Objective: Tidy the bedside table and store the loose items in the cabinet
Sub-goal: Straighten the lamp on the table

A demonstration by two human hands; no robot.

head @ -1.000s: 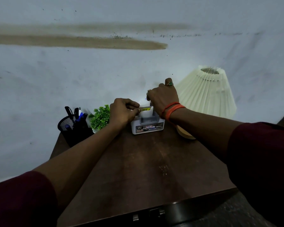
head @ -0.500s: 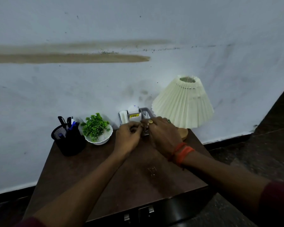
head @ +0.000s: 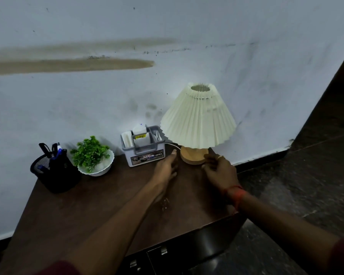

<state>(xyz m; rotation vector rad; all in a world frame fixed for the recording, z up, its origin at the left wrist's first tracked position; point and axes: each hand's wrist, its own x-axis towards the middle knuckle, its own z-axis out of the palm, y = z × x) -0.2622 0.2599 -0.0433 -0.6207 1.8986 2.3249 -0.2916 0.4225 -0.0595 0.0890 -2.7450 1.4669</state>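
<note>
A: Sleeves?
B: Dark maroon, both arms, pushed above the elbows; forearms bare.
A: Right hand (head: 219, 171)?
B: Gold ring on one finger; orange-red thread band at the wrist, toward 5 o'clock.
A: Left hand (head: 165, 167)?
B: Nothing worn.

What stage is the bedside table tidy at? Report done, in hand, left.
Done: pen holder, plant bowl, grey organiser and lamp stand in a row along the wall. In hand: nothing gripped; left hand and right hand hover by the lamp base. Left: the cabinet doors look closed; whether anything is stored inside cannot be seen.
</note>
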